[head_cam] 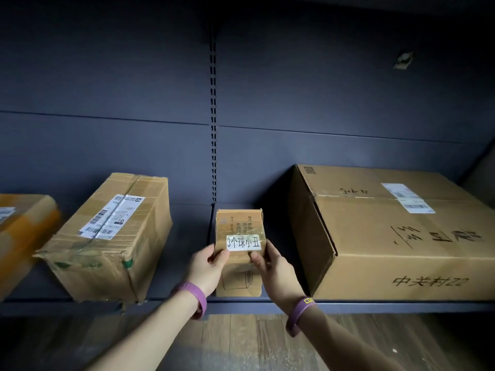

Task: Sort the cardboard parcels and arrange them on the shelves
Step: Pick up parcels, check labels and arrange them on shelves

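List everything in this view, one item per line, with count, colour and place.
small labelled parcel: one, brown with a white label, mid-shelf between the two bigger boxes
large cardboard box: one, brown, right part of the shelf
battered cardboard box: one, brown with a white shipping label, left of centre
orange-taped parcel: one, brown and orange, far left, cut off by the frame
shelf: one, dark blue-grey, under all the boxes
slotted upright: one, dark, centre of the back panel
paper scrap: one, pale, stuck on the back panel, upper right
wooden floor: brown, below the shelf
wristbands: two, purple, one on each wrist
left hand: grips the small labelled parcel's left edge
right hand: grips its right edge
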The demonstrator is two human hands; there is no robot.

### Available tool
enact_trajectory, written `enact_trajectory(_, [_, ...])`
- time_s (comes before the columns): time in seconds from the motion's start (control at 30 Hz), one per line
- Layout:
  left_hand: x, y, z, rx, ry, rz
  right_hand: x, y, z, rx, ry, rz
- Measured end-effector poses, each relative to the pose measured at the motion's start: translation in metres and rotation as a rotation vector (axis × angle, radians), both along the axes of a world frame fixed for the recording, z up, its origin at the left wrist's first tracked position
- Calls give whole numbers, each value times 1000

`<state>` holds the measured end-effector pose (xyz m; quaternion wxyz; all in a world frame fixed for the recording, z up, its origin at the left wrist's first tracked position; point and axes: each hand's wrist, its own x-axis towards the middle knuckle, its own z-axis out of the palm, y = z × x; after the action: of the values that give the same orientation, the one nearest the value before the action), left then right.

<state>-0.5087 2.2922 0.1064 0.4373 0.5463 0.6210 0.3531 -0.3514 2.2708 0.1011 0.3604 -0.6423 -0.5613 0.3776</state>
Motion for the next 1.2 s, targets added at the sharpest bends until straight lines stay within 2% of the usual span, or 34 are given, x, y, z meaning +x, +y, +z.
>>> enact_trajectory(0.2, [8,8,40,197,57,-8,2,4,40,31,-153,-97])
enact_trajectory(0.43, [101,2,88,89,-192,-258,75,-15,104,56,-280,-200])
enact_trajectory(0.57, [160,-4,94,122,-177,-302,139,-21,110,98,-269,-221])
enact_trajectory(0.67, [215,-15,94,125,-119,-267,199,-23,108,142,-239,-180])
enact_trajectory(0.97, [413,-38,86,48,-66,-70,429,-31,83,95,-88,-43])
enact_trajectory(1.07, [438,-32,92,39,-10,-33,489,-24,79,24,-140,-49])
enact_trajectory(1.2, [408,-17,95,38,150,13,539,-11,79,-53,-282,-125])
